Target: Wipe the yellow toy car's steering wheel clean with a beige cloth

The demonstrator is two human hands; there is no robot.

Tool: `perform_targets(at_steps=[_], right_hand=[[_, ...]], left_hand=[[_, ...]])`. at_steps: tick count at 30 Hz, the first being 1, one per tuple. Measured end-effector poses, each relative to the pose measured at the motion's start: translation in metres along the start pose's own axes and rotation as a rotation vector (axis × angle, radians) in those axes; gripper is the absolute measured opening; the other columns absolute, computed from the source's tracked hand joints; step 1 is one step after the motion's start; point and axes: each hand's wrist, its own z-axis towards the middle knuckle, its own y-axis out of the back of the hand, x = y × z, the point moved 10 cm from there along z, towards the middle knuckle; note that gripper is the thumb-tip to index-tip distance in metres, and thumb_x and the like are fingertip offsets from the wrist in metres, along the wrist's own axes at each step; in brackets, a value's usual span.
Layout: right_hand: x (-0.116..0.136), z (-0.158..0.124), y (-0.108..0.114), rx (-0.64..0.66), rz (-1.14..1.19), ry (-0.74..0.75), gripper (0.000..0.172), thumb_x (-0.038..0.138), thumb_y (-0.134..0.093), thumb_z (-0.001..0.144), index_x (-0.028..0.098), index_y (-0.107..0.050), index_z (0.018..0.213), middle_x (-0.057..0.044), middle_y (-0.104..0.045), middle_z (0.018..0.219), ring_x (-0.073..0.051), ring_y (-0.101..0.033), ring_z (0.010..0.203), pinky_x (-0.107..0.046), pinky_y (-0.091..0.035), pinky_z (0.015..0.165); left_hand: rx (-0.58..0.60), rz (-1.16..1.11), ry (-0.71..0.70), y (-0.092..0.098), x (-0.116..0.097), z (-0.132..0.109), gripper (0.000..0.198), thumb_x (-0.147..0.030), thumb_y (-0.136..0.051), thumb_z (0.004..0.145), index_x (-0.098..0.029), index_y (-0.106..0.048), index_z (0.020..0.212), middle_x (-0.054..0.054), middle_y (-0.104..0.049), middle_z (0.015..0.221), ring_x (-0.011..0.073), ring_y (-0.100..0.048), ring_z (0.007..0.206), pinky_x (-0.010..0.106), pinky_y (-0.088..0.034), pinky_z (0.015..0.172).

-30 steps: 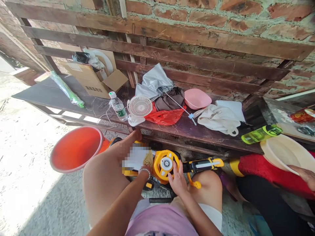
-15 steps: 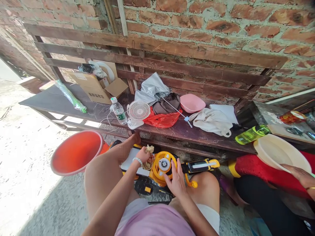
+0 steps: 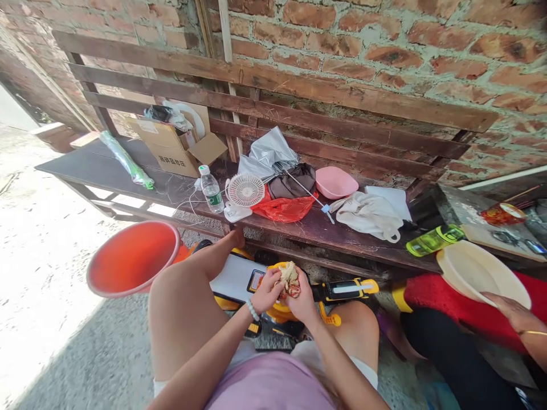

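Note:
Both my hands hold a lumpy cream-and-red piece (image 3: 289,276), pale and ragged on top with red, seed-like patches below; I cannot make out its exact kind. My left hand (image 3: 269,289), with a beaded bracelet at the wrist, grips its left side. My right hand (image 3: 302,299) is cupped around the right side, fingers curled. Beneath them is the yellow steering wheel (image 3: 276,313) of a toy ride-on vehicle between my legs, mostly covered by my hands. Its white seat (image 3: 233,276) lies to the left, and a yellow-and-black arm (image 3: 348,288) sticks out to the right.
A dark wooden bench (image 3: 85,165) along the brick wall carries a cardboard box (image 3: 171,156), water bottle (image 3: 211,193), small fan (image 3: 245,191), silver umbrella (image 3: 271,151) and pink bowl (image 3: 336,182). An orange bucket (image 3: 132,256) stands left. At right another person's hand (image 3: 508,313) touches a cream basin (image 3: 482,273).
My left hand has moved right with the lumpy piece, off the seat side to above the steering wheel. My right hand has left the wheel and closed around the piece too.

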Motion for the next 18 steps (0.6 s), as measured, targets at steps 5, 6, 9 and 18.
perform_targets(at_steps=[5, 6, 9, 18], right_hand=[[-0.011, 0.043, -0.012, 0.32, -0.603, -0.046, 0.078, 0.022, -0.073, 0.069, 0.027, -0.054, 0.145, -0.012, -0.047, 0.155, -0.039, -0.028, 0.15, -0.057, -0.028, 0.119], [-0.012, 0.049, -0.023, 0.403, -0.659, -0.048, 0.081, 0.028, -0.076, 0.069, 0.026, -0.053, 0.146, -0.013, -0.042, 0.159, -0.04, -0.024, 0.152, -0.057, -0.026, 0.12], [-0.007, 0.065, -0.052, 0.554, -0.72, 0.0, 0.091, 0.048, -0.084, 0.066, 0.027, -0.052, 0.148, -0.016, -0.042, 0.156, -0.041, -0.034, 0.144, -0.055, -0.031, 0.115], [-0.03, 0.09, -0.035, 0.527, -0.558, -0.084, 0.056, 0.033, -0.078, 0.073, 0.029, -0.066, 0.128, -0.004, -0.063, 0.114, -0.021, -0.064, 0.102, -0.029, -0.045, 0.089]], left_hand=[[-0.192, 0.232, 0.289, 0.023, 0.063, -0.002, 0.037, -0.021, -0.056, 0.091, -0.015, -0.064, 0.127, 0.017, -0.062, 0.131, 0.0278, -0.06, 0.13, 0.044, -0.046, 0.115], [-0.154, 0.215, 0.376, 0.018, 0.078, -0.005, 0.035, -0.02, -0.054, 0.093, -0.015, -0.063, 0.126, 0.016, -0.065, 0.126, 0.0266, -0.063, 0.125, 0.042, -0.049, 0.111], [-0.033, 0.098, 0.589, -0.003, 0.112, -0.017, 0.024, -0.026, -0.047, 0.101, -0.018, -0.06, 0.121, 0.01, -0.072, 0.104, 0.0209, -0.075, 0.089, 0.033, -0.062, 0.081], [0.076, 0.018, 0.713, -0.013, 0.116, -0.022, 0.022, -0.036, -0.041, 0.107, -0.019, -0.053, 0.113, -0.001, -0.065, 0.065, 0.0168, -0.07, 0.054, 0.026, -0.057, 0.055]])
